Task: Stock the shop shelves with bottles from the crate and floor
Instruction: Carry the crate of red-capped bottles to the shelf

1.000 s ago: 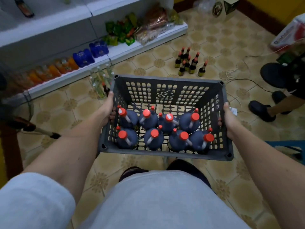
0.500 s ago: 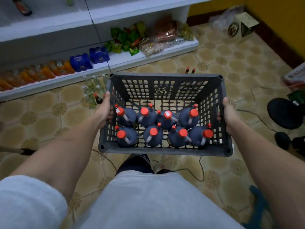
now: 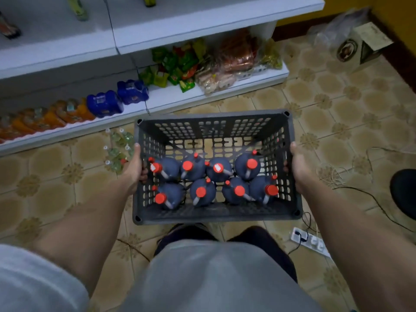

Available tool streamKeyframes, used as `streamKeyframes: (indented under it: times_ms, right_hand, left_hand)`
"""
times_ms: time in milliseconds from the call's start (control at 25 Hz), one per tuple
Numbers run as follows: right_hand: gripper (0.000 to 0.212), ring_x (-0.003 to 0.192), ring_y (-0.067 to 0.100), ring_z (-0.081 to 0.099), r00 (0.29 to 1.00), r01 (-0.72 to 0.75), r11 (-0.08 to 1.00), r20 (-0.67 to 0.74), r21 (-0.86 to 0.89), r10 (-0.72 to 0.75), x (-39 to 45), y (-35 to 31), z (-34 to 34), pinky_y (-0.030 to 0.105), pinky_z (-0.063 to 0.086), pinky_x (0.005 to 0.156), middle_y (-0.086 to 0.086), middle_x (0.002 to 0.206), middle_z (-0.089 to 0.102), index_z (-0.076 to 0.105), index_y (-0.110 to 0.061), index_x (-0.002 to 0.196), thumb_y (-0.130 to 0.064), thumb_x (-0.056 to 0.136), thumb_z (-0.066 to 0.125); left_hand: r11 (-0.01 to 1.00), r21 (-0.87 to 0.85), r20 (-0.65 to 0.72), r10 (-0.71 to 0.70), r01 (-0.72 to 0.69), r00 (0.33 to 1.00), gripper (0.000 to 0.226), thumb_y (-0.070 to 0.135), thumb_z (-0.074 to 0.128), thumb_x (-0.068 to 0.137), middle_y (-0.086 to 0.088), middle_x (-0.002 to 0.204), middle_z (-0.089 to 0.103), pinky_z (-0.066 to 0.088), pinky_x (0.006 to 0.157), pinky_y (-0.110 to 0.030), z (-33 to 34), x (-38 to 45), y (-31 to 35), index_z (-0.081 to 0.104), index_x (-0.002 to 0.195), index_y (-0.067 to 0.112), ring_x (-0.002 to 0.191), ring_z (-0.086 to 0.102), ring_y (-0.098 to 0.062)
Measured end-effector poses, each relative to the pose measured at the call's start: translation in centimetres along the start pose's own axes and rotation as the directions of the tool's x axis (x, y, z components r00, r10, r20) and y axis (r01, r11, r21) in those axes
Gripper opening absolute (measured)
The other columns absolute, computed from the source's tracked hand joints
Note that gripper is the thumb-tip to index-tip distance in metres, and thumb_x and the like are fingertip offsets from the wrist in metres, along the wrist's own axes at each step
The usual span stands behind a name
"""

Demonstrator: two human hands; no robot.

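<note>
Left hand [image 3: 134, 167] is wrapped around the left wall of the crate [image 3: 213, 213], fingers hooked through the holes, and the right hand [image 3: 297, 167] is clamped on the right wall the same way, so the whole thing is carried at about waist height in front of the person. Inside are eight dark bottles [image 3: 203, 194] with red caps, in two rows of four, all bunched toward the near side, so the far half of the crate is bare. That's the bit that'd worry me: the weight sits close to the body, and if the crate tips forward when it goes down, the bottles have room to slide and knock into each other or the far wall. Floor [image 3: 337, 122] isn't exactly friendly either. There's a power strip [image 3: 309, 240] with a cable right by the feet on the right side, an easy trip with your view blocked by a crate. On the left, a little cluster of clear bottles [image 3: 118, 149] stands on the tiles just beside the left hand's corner, so lowering the crate there without looking could topple them. The bottom shelf [image 3: 202, 95] is right ahead, already holding snack bags, blue packs and orange ones, and I'd guess the crate needs to go down near it before any bottle comes out. Grip looks solid though, nothing slipping that I can see.
</note>
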State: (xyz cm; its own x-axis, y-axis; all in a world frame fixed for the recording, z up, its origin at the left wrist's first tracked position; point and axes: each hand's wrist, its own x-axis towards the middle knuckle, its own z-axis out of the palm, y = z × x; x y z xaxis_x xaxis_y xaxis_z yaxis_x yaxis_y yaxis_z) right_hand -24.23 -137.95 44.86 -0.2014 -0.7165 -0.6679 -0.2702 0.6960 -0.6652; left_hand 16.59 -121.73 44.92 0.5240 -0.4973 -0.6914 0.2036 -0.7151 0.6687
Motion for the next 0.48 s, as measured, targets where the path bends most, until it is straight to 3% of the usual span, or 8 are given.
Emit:
streamKeyframes:
  times_ms: [120,200,320,400,480]
  right_hand:
    - [0.075,0.057,0.024,0.050,0.998,-0.023,1.000,0.059,-0.020,0.024,5.7,-4.5,2.9,0.036,0.040,0.061,0.003,0.059,0.055,0.057,-0.020,0.062,-0.094,0.056,0.045]
    - [0.084,0.065,0.027,0.059,0.997,-0.022,0.998,0.073,-0.061,0.026,9.8,-7.6,4.4,0.038,0.049,0.065,0.006,0.069,0.064,0.066,-0.016,0.072,-0.096,0.054,0.045]
    - [0.110,0.087,0.034,0.071,0.990,-0.074,0.992,0.112,-0.105,0.086,21.0,-10.2,6.5,0.053,0.054,0.090,0.012,0.092,0.076,0.076,-0.014,0.097,-0.104,0.041,0.047]
    - [0.115,0.089,0.033,0.071,0.976,-0.054,0.991,0.202,-0.122,0.078,28.5,-11.3,8.7,0.051,0.053,0.091,0.011,0.097,0.076,0.076,-0.014,0.104,-0.104,0.037,0.051]
    - [0.114,0.090,0.033,0.070,0.961,-0.078,0.979,0.247,-0.186,0.123,30.7,-14.8,11.1,0.050,0.055,0.087,0.014,0.105,0.074,0.074,-0.015,0.110,-0.103,0.040,0.053]
  left_hand:
    - [0.998,0.011,-0.068,-0.056,0.057,0.996,0.077,0.098,0.030,0.057,-0.001,0.055,0.032,0.024,0.047,-0.026,0.6,3.5,3.5,0.037,0.062,0.022,0.045,0.026,-0.017]
    - [0.998,-0.027,-0.107,-0.065,0.062,0.992,0.075,0.097,0.030,0.060,0.000,0.055,0.033,0.025,0.048,-0.027,1.3,5.8,6.2,0.038,0.063,0.022,0.046,0.028,-0.017]
    - [0.992,-0.084,-0.156,-0.104,0.092,0.982,0.075,0.095,0.031,0.065,0.000,0.053,0.037,0.027,0.049,-0.029,3.1,10.0,9.7,0.043,0.061,0.021,0.048,0.032,-0.018]
    - [0.983,-0.123,-0.157,-0.155,0.137,0.975,0.073,0.087,0.027,0.078,-0.002,0.053,0.039,0.030,0.051,-0.031,4.6,12.3,11.1,0.045,0.059,0.020,0.048,0.034,-0.019]
    - [0.963,-0.216,-0.159,-0.197,0.161,0.967,0.072,0.077,0.021,0.089,-0.004,0.053,0.041,0.033,0.053,-0.032,6.4,14.7,13.2,0.048,0.057,0.019,0.047,0.037,-0.020]
